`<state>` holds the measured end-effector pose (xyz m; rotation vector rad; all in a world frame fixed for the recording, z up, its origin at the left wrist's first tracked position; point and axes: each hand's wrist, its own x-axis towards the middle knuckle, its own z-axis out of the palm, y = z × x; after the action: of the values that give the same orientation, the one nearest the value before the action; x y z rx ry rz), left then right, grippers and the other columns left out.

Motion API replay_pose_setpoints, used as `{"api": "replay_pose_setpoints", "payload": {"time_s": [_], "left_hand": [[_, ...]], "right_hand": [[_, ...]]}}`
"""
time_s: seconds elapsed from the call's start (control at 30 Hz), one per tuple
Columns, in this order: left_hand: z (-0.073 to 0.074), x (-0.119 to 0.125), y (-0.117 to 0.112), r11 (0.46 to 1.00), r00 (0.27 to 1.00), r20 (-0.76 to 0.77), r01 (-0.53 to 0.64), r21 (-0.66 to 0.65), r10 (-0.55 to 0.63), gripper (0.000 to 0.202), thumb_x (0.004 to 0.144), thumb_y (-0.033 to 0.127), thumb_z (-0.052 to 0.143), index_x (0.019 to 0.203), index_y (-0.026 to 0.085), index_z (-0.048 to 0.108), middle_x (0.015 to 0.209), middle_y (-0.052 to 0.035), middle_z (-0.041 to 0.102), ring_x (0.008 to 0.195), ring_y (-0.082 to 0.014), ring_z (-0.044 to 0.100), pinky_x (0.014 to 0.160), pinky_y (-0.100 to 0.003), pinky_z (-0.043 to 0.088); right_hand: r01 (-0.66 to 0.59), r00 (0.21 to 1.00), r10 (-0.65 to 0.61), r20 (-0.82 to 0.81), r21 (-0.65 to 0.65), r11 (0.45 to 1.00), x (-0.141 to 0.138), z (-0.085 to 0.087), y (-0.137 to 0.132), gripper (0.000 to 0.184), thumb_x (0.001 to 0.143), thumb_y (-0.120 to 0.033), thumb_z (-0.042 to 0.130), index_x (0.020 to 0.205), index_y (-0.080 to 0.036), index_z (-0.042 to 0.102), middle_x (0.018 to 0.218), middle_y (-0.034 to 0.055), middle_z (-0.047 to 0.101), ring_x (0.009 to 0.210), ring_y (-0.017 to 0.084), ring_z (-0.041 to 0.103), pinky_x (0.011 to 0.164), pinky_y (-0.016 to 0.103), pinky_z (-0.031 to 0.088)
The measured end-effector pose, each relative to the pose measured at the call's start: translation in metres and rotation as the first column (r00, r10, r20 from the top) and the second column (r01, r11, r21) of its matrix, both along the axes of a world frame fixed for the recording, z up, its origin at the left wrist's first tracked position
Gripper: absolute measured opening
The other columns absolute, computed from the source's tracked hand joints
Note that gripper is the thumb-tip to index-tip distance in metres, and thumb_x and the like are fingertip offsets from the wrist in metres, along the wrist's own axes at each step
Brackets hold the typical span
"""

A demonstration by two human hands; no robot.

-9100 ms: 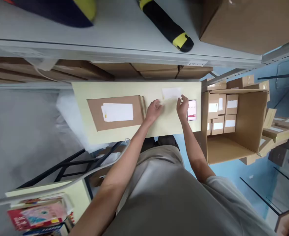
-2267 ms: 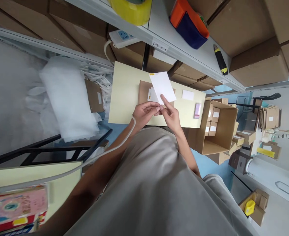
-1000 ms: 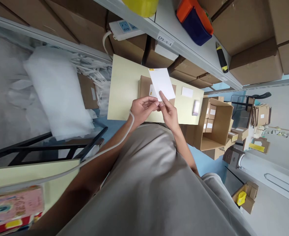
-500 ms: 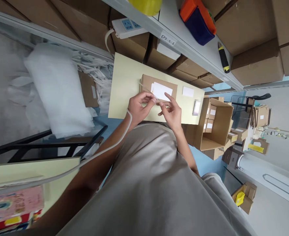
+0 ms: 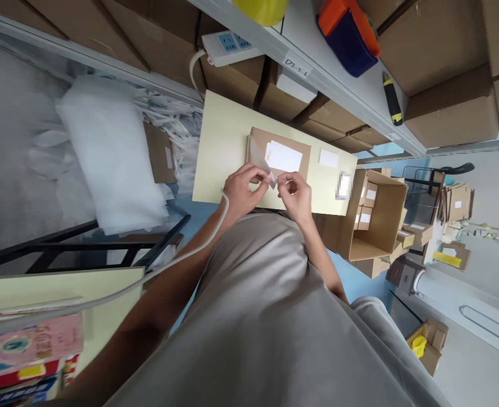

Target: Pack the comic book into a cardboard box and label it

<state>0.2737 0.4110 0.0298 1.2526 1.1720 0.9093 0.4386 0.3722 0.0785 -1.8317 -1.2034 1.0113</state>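
My left hand (image 5: 244,191) pinches a translucent strip of plastic (image 5: 261,154), which looks like clear tape, between thumb and forefinger. The strip slants from the fingertips up across the left end of a flat brown cardboard box (image 5: 304,155) on the pale yellow table. Opposite it, my right hand (image 5: 296,195) is closed in a pinch at the strip's near end, its fingertips a little apart from the left ones. On top of the box lies a white label (image 5: 283,156). A pale cord (image 5: 198,246) runs from my left wrist down along the forearm.
Right of the box lie a white card (image 5: 329,157) and a small blurred item (image 5: 343,185). An open carton (image 5: 380,217) stands beyond the table's right end. Above runs a shelf with a tape dispenser (image 5: 351,42), a utility knife (image 5: 392,100) and a power strip (image 5: 228,48).
My right hand's fingers have closed from a spread pose into a pinch. The translucent strip has turned and shows wider. The view has shifted slightly.
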Motion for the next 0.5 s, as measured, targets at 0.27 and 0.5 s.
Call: {"api": "replay_pose_setpoints", "payload": {"time_s": [0.27,0.5], "left_hand": [[-0.081,-0.061,0.028,0.878,0.841,-0.412,-0.448,-0.168,0.35,0.017,0.083,0.014,0.069,0.076,0.025,0.059,0.083,-0.0028,0.069,0.084,-0.0225,0.07,0.087,-0.034,0.056],[-0.084,-0.141,0.061,0.905,0.869,-0.389,-0.393,-0.165,0.306,0.015,0.096,0.034,0.074,0.096,0.022,0.065,0.091,-0.0049,0.077,0.101,-0.0257,0.074,0.093,-0.036,0.06]], "right_hand": [[0.143,0.934,-0.189,-0.303,-0.168,0.975,0.007,-0.02,-0.001,0.042,0.089,-0.061,0.087,0.089,-0.024,0.065,0.067,-0.0063,0.066,0.062,0.015,0.071,0.066,0.029,0.062],[0.178,0.891,-0.231,-0.39,-0.169,0.97,0.008,-0.006,-0.006,0.042,0.088,-0.061,0.088,0.09,-0.026,0.065,0.075,-0.0042,0.07,0.076,0.018,0.08,0.075,0.03,0.067]]}}
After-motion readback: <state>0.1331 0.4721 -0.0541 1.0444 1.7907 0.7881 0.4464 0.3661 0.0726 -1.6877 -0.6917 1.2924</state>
